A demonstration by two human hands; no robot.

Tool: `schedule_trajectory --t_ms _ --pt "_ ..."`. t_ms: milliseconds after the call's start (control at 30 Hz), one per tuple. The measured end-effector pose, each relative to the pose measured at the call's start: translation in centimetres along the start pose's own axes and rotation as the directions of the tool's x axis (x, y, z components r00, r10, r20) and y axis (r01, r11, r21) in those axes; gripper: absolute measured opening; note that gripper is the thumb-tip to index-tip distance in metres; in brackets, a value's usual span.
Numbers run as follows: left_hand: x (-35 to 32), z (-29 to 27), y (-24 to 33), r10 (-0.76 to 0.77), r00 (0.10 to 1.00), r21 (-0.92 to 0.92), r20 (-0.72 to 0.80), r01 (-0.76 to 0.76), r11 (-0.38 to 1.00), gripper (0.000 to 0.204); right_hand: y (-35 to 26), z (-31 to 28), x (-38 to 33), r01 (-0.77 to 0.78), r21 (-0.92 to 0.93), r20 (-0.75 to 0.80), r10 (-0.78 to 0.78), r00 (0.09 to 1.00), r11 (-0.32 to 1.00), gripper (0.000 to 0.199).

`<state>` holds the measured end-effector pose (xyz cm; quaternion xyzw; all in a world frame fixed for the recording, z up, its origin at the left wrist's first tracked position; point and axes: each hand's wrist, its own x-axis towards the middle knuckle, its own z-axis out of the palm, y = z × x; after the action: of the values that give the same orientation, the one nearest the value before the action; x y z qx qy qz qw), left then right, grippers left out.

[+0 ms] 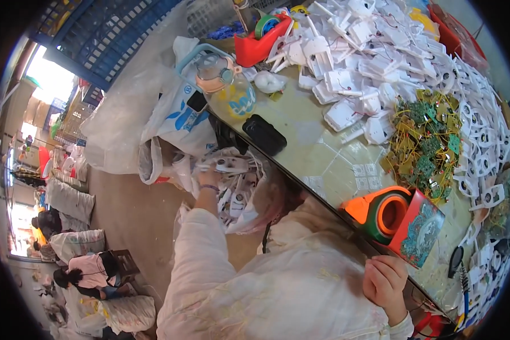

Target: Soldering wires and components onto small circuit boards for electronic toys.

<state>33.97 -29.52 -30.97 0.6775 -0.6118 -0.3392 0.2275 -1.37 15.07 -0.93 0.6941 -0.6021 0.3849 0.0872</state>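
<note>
My left hand (211,179) reaches down into a clear plastic bag (254,218) beside the table, among white plastic housings (232,164). Its fingers blend with the pale parts, so their grip is unclear. At the table's near edge, my right hand (386,281) is closed, fingers curled and pressed together. Whatever may be inside it is hidden. Just beyond that hand sits an orange tape dispenser (357,207) with a green-and-orange roll of tape (384,218), next to a red box (418,229) with a patterned teal panel.
White housings (374,62) are heaped across the far table, beside green circuit boards with yellow wires (428,141). A black case (264,135), a clear water bottle (235,96) and a red tape dispenser (255,50) stand leftward. Another person (90,272) sits among sacks at far left.
</note>
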Motion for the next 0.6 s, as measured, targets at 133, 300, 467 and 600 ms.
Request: schedule_trajectory --t_ms 133,300,467,600 --pt "-5.3 4.2 9.5 -0.357 0.925 -0.125 -0.132 0.342 0.931 0.069 -0.1 -0.9 -0.5 -0.089 -0.053 0.005 0.089 0.996 0.995 0.022" --pt "-9.1 1.3 14.6 0.183 0.815 -0.260 -0.549 -0.375 0.890 0.081 0.5 -2.6 -1.4 -0.158 -0.166 -0.151 0.133 0.980 0.973 0.022" --pt "-17.7 -0.4 29.1 0.737 0.390 -0.116 -0.552 -0.911 0.395 0.061 1.4 -3.9 -2.9 -0.321 -0.218 -0.368 0.228 0.902 0.922 0.023" --pt "-18.1 1.6 39.7 0.985 0.148 -0.054 -0.087 -0.988 0.143 0.032 1.6 -3.7 -3.3 -0.304 -0.207 -0.382 0.209 0.900 0.930 0.026"
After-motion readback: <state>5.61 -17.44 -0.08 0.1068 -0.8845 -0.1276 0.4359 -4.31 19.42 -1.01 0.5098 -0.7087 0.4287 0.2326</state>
